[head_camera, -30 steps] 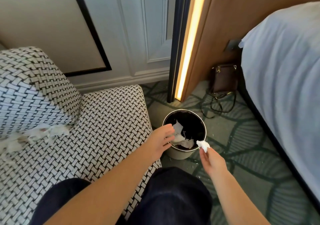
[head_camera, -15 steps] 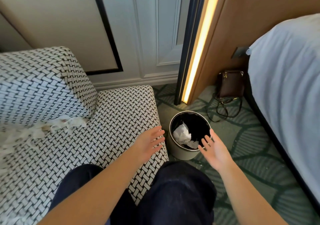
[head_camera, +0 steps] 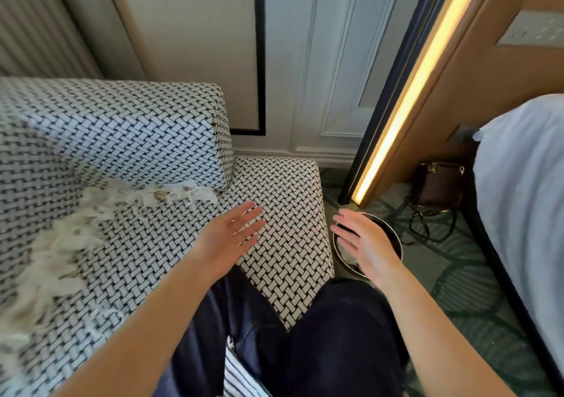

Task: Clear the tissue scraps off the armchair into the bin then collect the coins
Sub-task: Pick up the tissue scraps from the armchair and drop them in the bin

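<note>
White tissue scraps (head_camera: 100,213) lie strewn along the seat of the black-and-white woven armchair (head_camera: 283,201), from below the backrest down to the left edge. A small round bin (head_camera: 393,238) with tissue inside stands on the carpet right of the seat, partly hidden by my right hand (head_camera: 366,244). That hand hovers over the bin, fingers spread, holding nothing. My left hand (head_camera: 232,234) floats over the bare right part of the seat, fingers straight and empty, right of the scraps. A small brownish spot shows among the scraps; I cannot tell if it is a coin.
A brown handbag (head_camera: 439,186) with a looped strap lies on the green carpet by the lit wooden panel (head_camera: 406,103). A white-covered bed (head_camera: 525,189) fills the right side. My dark-trousered knees are at the seat's front edge.
My right hand let go of the tissue wad over the bin and opened. Both hands have drawn back left; my left hand now hovers over the seat. The view swung toward the armchair.
</note>
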`<state>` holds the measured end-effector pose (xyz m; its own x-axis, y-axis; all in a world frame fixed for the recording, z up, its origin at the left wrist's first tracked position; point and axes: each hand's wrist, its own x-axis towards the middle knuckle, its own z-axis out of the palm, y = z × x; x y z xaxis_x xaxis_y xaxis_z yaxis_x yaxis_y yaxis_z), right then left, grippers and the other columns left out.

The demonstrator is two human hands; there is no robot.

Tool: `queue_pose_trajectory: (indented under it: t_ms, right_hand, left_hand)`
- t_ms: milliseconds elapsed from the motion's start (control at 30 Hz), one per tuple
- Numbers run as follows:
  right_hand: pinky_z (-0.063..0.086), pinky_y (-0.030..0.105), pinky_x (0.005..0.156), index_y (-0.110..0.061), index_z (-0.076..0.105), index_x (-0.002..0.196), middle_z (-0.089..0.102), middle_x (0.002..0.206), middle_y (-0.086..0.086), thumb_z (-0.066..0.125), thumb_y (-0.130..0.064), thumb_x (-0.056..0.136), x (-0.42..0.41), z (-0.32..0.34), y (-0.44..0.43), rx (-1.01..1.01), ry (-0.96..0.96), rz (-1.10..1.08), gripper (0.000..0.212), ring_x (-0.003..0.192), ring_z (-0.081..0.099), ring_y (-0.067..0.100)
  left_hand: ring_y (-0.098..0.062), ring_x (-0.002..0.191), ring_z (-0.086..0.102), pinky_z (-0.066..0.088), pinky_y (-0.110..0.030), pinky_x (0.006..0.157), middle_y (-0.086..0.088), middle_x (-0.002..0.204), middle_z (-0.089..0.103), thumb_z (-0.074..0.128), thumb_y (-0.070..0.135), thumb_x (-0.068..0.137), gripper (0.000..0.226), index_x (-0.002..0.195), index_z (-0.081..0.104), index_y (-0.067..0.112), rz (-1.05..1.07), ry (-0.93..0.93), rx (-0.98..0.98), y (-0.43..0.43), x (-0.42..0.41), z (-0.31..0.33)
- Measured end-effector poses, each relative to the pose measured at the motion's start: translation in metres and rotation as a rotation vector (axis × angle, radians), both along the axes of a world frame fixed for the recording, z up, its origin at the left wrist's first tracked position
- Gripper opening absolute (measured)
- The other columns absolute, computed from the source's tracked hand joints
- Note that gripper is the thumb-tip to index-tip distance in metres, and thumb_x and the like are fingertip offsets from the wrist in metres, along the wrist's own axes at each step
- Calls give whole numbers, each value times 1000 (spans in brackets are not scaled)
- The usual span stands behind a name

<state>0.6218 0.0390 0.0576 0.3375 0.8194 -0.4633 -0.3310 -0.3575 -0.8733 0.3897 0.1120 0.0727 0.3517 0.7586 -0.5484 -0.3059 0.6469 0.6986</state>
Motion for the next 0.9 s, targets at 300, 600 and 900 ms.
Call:
queue_pose_trajectory:
  t_ms: [300,600,900]
  right_hand:
    - [47,31,99,-19,58,118,66,111,-3,48,-27,96,-136,30,36,112,-323,460,25,103,63,11]
    - [45,19,93,-18,60,117,64,112,-6,49,-31,97,-282,-11,51,199,-577,895,27,101,60,5]
    - [27,35,110,-29,47,136,34,149,10,45,-29,99,-357,-68,32,149,-936,1357,38,138,31,29]
  left_hand:
    - [-18,110,59,41,-35,97,0,118,65,37,21,99,31,122,58,17,272,55,99,-13,-133,10]
    - [-17,106,58,41,-35,96,0,120,61,41,22,97,30,125,53,17,478,206,-41,-52,-252,-38]
    - [-21,101,59,41,-36,98,-4,111,64,49,17,95,27,120,54,11,650,212,-240,-95,-303,-75]
